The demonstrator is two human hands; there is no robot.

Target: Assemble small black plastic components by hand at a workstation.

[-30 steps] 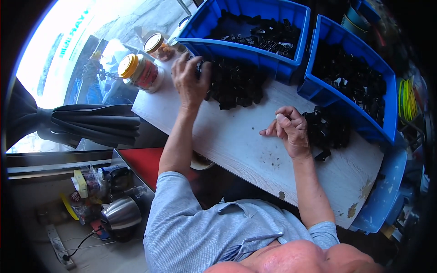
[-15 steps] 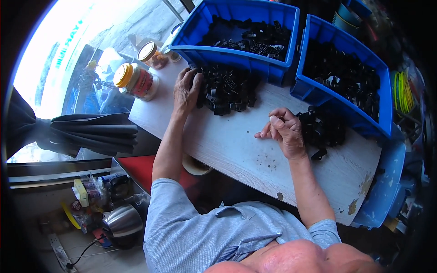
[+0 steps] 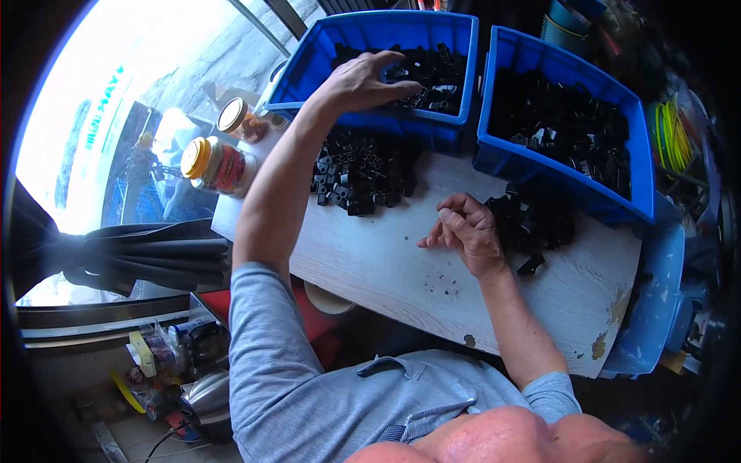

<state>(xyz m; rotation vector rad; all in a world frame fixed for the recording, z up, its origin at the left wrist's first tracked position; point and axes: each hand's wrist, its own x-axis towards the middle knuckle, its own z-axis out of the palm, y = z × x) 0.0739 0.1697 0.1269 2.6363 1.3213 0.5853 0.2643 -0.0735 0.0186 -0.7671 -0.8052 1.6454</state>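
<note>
My left hand (image 3: pixel 369 82) hangs over the front of the left blue bin (image 3: pixel 461 46). Its fingers are spread and the hand is open, above the small black plastic parts (image 3: pixel 438 68) inside. Under that forearm, a pile of the same black parts (image 3: pixel 363 166) lies on the table. My right hand (image 3: pixel 471 235) rests on the pale tabletop, palm side turned inward. Its thumb and forefinger are curled together and the little finger points out; whatever they may hold is hidden. Beside that hand lies a second heap of black parts (image 3: pixel 540 224).
A second blue bin (image 3: pixel 556 166) of black parts stands to the right. Two lidded jars (image 3: pixel 224 166) sit at the table's left edge by the window. A light blue tub (image 3: pixel 652 309) stands off the right end, below a coil of yellow cord (image 3: pixel 675 147).
My left hand has left the pile on the table, moved up and forward over the left bin, and spread its fingers. The right hand keeps about the same pose.
</note>
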